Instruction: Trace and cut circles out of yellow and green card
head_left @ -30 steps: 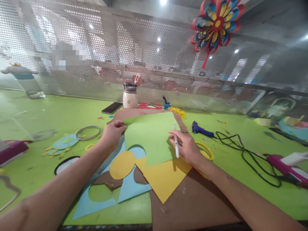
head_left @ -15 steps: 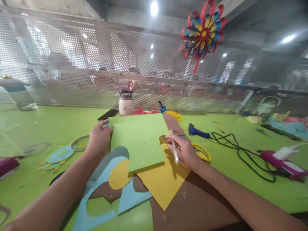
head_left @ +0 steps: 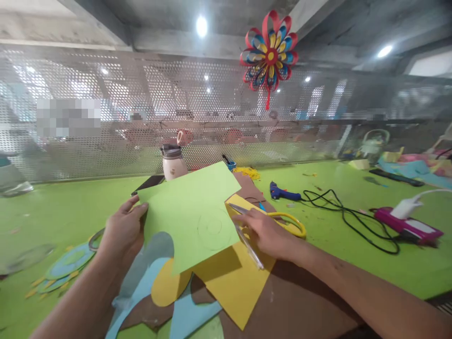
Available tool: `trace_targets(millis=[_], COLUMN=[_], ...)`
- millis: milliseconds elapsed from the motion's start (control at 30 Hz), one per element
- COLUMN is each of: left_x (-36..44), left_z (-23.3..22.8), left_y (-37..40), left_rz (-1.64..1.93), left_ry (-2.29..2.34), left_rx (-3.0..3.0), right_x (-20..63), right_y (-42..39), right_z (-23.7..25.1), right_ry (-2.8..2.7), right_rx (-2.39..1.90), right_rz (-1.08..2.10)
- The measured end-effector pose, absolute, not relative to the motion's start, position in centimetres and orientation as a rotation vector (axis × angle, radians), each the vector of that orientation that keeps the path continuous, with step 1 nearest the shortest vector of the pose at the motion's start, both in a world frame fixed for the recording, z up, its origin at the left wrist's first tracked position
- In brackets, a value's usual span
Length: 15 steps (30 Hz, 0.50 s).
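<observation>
Left hand (head_left: 122, 230): grip closed on the left edge of the green sheet (head_left: 187, 212), thumb on top, fingers under it. The sheet is lifted and tilted above the counter (head_left: 63, 207), its far corner raised toward the screen. 2 faint concentric pencil circles (head_left: 212, 228) are drawn near its right edge.

Right hand (head_left: 264, 230): grip closed on a pen (head_left: 249, 247), which lies slanted across the fingers with its tip pointing near and right. The hand rests just beside the right edge of the green sheet, over the yellow sheet (head_left: 229, 278).

Under the green sheet: the yellow sheet, lying as a diamond on brown card (head_left: 300, 306); a yellow disc (head_left: 167, 285) to its left; blue offcuts (head_left: 190, 315) with round holes at the near left.

Right of the right hand: scissors (head_left: 282, 219) with yellow handles, touching the far edge of the yellow sheet. Farther right: a blue glue gun (head_left: 282, 193) with a black cord (head_left: 339, 212), and a pink device (head_left: 406, 226) with a white plug.

Far centre: a cream bottle (head_left: 172, 162) with a grey lid, a dark phone (head_left: 148, 183) beside it. Near left: blue and yellow paper rings (head_left: 67, 263), blurred.

Background: a perforated metal screen (head_left: 106, 136); a red, blue and yellow paper flower (head_left: 269, 56) hangs above it.
</observation>
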<state>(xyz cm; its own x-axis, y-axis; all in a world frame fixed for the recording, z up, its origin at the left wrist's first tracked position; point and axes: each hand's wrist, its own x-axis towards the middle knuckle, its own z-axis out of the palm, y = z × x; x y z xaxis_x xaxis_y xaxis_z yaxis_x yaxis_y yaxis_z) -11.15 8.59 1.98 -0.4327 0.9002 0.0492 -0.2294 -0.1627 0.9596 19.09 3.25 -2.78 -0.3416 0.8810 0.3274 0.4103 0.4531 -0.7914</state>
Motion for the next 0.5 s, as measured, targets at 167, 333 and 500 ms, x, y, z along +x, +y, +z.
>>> trace_targets(millis=[167,333,500], left_x=[-10.1,-9.4,-9.1], left_z=[1.8,2.2,2.8], left_y=[7.8,7.3,6.9], left_rz=[1.654,1.631,1.636], left_ry=[1.186,1.172,1.189], left_rx=[0.878,0.899,0.906], right_x=[18.1,17.0,16.5], right_y=[3.0,2.3,2.0], right_z=[-2.0,-2.2,-2.7], right_ry=[-1.529,-1.234,-1.112], right_rx=[-0.984,-0.920,-0.886], right_rz=[1.267,1.563,1.640])
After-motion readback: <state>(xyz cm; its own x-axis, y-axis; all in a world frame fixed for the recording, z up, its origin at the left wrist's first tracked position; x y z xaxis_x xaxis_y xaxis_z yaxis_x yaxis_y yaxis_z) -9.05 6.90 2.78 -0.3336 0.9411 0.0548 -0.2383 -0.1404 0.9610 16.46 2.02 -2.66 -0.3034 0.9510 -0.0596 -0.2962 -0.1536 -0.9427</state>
